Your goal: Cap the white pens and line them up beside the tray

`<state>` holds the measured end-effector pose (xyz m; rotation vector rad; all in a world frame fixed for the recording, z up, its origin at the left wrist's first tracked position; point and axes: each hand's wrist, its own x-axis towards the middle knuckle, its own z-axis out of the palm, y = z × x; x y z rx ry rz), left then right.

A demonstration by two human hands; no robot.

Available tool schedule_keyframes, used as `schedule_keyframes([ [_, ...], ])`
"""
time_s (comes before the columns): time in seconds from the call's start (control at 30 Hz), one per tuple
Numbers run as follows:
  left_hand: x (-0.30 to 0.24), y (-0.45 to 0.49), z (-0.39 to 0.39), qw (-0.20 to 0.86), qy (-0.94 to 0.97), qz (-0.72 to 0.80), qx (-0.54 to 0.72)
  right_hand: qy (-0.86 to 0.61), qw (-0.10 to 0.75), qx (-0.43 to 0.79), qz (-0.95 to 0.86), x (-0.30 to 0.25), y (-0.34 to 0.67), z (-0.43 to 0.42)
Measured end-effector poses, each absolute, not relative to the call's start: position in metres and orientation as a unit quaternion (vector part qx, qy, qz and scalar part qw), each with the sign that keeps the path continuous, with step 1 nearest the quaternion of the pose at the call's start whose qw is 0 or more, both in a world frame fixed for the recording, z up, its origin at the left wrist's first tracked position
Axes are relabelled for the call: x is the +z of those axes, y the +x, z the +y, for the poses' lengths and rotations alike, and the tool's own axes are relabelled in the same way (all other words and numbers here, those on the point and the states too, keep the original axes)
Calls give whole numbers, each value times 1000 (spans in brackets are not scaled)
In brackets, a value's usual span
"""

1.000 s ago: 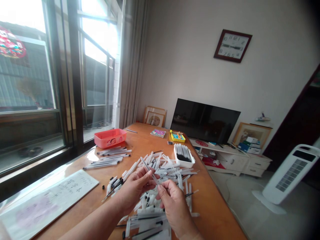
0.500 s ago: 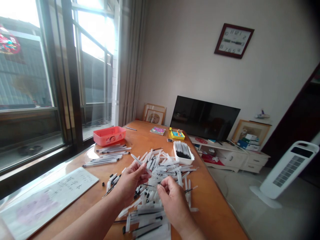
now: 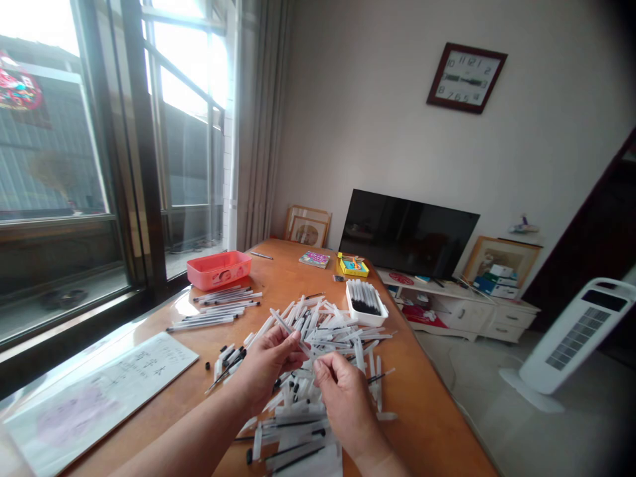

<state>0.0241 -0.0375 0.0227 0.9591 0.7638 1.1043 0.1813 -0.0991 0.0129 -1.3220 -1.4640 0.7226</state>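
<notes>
Left hand (image 3: 278, 353) pinches the pale pen barrel (image 3: 282, 322) over the pen-part heap (image 3: 322, 329) — long axis slanting far-left to near-right, near end beside the right hand (image 3: 344, 387). Right fingers curled; whether gripping, cannot tell.

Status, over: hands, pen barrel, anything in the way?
Left hand pinching a pale pen barrel. Right hand by its near end, grip unclear. Loose pen parts crowd the table below; no obstruction seen between hands.

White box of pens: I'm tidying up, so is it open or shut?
The white box is open: no lid covers the pens inside.
</notes>
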Motion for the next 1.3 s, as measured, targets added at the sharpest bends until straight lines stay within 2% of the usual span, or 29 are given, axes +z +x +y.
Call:
schedule_keyframes([
  [0.23,27,9,-21,634,368,353,581,-573,584,343,-461,14,205,-90],
  [0.37,30,0,-13,602,351,365,618,-568,647,330,-388,17,222,-87],
  [0.47,30,-2,-10,560,393,394,614,-581,656,296,-381,16,234,-84],
  [0.67,17,-2,-9,443,586,452,507,-648,575,176,-467,0,246,-71],
  [0.83,4,6,-16,160,795,463,358,-713,461,129,-512,-7,252,-63],
  [0.9,0,12,-23,90,841,439,302,-727,434,113,-520,-6,254,-63],
  [1.07,-13,25,-35,61,903,391,167,-733,439,87,-512,2,258,-67],
  [1.3,-17,37,-23,43,888,447,100,-766,435,53,-471,7,269,-67],
])
